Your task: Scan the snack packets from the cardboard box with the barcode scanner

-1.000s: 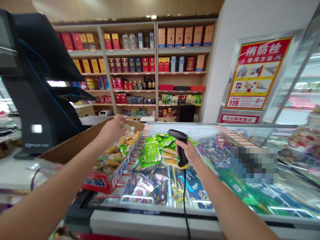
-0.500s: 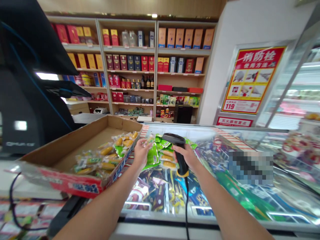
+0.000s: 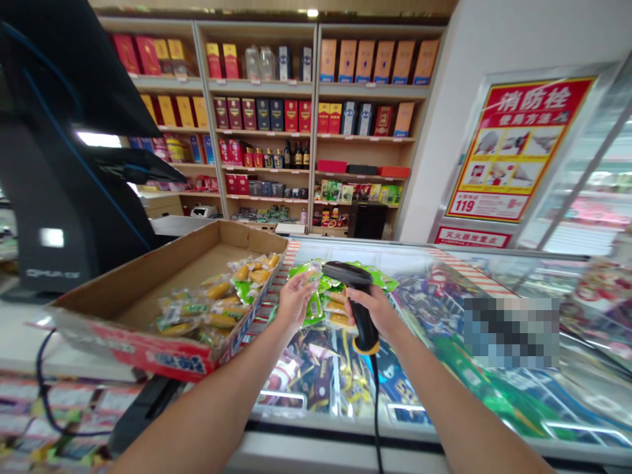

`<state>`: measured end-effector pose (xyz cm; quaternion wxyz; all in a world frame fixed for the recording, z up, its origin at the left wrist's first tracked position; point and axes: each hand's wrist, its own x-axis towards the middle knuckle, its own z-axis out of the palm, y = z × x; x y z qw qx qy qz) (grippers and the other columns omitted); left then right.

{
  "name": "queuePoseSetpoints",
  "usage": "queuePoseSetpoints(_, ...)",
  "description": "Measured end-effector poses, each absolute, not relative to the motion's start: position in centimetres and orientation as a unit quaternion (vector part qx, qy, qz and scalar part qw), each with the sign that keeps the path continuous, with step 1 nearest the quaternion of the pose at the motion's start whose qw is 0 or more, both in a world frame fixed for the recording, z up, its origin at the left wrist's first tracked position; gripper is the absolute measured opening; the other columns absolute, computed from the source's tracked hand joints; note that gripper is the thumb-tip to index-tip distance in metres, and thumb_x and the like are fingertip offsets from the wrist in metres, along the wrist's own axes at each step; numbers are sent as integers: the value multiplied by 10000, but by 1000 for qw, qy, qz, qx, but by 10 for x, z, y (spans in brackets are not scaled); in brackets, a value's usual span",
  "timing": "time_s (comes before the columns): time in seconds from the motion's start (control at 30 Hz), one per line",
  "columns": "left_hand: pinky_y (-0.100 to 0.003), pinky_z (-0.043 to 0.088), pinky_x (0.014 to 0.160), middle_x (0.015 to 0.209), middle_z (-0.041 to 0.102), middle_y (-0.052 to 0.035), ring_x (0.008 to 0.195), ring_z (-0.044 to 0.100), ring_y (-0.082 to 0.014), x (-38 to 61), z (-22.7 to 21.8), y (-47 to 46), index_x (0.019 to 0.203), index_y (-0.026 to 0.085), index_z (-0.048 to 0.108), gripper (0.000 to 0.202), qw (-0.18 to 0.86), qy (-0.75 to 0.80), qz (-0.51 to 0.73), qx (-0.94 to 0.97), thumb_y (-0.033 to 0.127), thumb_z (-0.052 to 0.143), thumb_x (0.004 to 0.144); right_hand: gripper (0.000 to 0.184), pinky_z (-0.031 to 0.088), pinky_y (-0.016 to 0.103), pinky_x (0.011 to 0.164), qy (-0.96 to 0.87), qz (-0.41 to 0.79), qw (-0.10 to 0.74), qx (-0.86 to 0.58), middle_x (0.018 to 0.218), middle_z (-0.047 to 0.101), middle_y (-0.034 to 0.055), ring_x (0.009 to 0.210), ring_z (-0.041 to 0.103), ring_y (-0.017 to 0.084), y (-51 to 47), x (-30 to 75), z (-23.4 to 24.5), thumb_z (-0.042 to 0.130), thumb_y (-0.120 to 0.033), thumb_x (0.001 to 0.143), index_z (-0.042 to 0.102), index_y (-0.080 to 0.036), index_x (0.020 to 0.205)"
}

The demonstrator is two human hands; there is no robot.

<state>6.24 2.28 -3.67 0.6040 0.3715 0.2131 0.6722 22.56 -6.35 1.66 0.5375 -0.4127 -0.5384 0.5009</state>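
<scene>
My left hand (image 3: 296, 299) pinches a small clear snack packet (image 3: 313, 272) above the freezer lid. My right hand (image 3: 372, 311) grips a black barcode scanner (image 3: 358, 296) with a yellow collar, and its black cable (image 3: 376, 408) hangs down. Beneath both hands lies a pile of green snack packets (image 3: 313, 311), partly hidden by them. To my left, a shallow cardboard tray (image 3: 148, 280) holds loose packets of yellow snacks (image 3: 212, 309).
The tray and packets rest on a glass-topped display freezer (image 3: 395, 253) full of colourful bags. A black checkout terminal (image 3: 59, 164) stands at the left. Behind are wooden shelves (image 3: 261, 125) of boxes and bottles, and a red fire hydrant poster (image 3: 513, 151) hangs at the right.
My left hand has moved right from over the tray to beside the scanner, now pinching a small packet. The scanner stays in my right hand, and the view has shifted slightly.
</scene>
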Motion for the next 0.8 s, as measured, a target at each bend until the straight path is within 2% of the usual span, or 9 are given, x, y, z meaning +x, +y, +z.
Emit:
queuePoseSetpoints(0.3, -255, 507, 740, 830, 730, -34, 737, 672, -126, 64, -36, 22, 828, 144, 663, 426, 608, 213, 679, 352, 160, 871, 456, 296, 418, 241, 394, -515, 517, 546, -411, 492, 588, -1, 377, 513, 123, -62, 226, 14, 701, -450, 660, 599, -173, 669)
queuePoseSetpoints(0.53, -278, 508, 757, 833, 724, -34, 733, 663, -133, 62, -35, 23, 845, 139, 686, 427, 583, 233, 682, 376, 213, 872, 467, 301, 421, 241, 399, -522, 505, 558, -402, 490, 597, -5, 376, 527, 128, -59, 230, 14, 700, -452, 670, 615, -167, 721)
queuePoseSetpoints(0.67, -304, 504, 747, 797, 729, -34, 723, 648, -165, 62, -29, 23, 851, 146, 735, 368, 474, 339, 673, 455, 194, 839, 501, 333, 432, 247, 404, -497, 470, 597, -419, 486, 596, -7, 381, 538, 134, -51, 242, 18, 710, -469, 665, 630, -160, 758)
queuePoseSetpoints(0.8, -353, 495, 868, 865, 739, -43, 861, 656, -208, 72, -11, 17, 824, 193, 764, 224, 315, 394, 604, 617, 107, 734, 619, 336, 440, 252, 390, -443, 453, 651, -417, 488, 597, -8, 370, 533, 134, -41, 260, 21, 723, -466, 658, 619, -162, 756)
